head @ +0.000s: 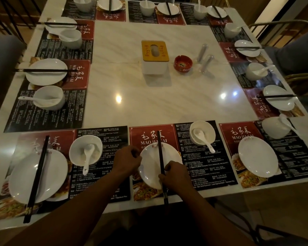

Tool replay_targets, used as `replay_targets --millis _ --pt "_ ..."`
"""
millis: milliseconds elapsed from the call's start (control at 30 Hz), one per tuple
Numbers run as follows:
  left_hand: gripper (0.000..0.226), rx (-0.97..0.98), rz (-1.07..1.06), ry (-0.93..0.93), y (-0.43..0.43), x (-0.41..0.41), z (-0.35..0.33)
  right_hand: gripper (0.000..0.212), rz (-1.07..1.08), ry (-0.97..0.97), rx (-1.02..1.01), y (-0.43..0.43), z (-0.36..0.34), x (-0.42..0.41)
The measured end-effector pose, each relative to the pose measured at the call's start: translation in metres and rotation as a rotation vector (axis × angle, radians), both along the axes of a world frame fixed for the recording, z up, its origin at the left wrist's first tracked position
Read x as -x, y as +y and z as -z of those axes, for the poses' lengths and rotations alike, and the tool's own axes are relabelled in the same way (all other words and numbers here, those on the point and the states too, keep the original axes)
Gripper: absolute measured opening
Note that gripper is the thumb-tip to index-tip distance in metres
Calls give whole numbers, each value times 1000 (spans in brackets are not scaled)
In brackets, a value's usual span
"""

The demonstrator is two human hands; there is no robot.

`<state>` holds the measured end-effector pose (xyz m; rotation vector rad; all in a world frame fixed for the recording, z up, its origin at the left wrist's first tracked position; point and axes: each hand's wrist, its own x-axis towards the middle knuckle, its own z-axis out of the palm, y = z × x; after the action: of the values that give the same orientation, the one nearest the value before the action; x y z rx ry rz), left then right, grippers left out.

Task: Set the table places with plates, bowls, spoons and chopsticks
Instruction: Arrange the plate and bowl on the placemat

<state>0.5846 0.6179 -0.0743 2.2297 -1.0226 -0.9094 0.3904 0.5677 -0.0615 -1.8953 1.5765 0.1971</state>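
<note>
We log the middle plate (149, 167) lying on the centre near placemat (199, 167) of the worktop (149, 103). Left hand (127, 161): fingers curled, gripping the plate's left rim. Right hand (174, 174): fingers curled, pinching the black chopsticks (160, 153), which lie across the plate and overhang the worktop's near edge. A bowl (210, 126) holding a spoon (202, 137) sits to the plate's upper right, apart from it.

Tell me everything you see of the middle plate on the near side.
The plate is white, round, shallow and glossy, likely ceramic, with small red marks at its far rim. It sits on the middle placemat. Dark chopsticks cross it, near to far. The left hand grips its left rim; the right hand pinches the chopsticks over its near-right part.
</note>
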Motion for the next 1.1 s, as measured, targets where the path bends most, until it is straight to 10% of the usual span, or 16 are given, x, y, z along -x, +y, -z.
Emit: replay_targets --millis 1100 --pt "29 -124 22 44 2 0 3 29 138 -81 110 -12 5 23"
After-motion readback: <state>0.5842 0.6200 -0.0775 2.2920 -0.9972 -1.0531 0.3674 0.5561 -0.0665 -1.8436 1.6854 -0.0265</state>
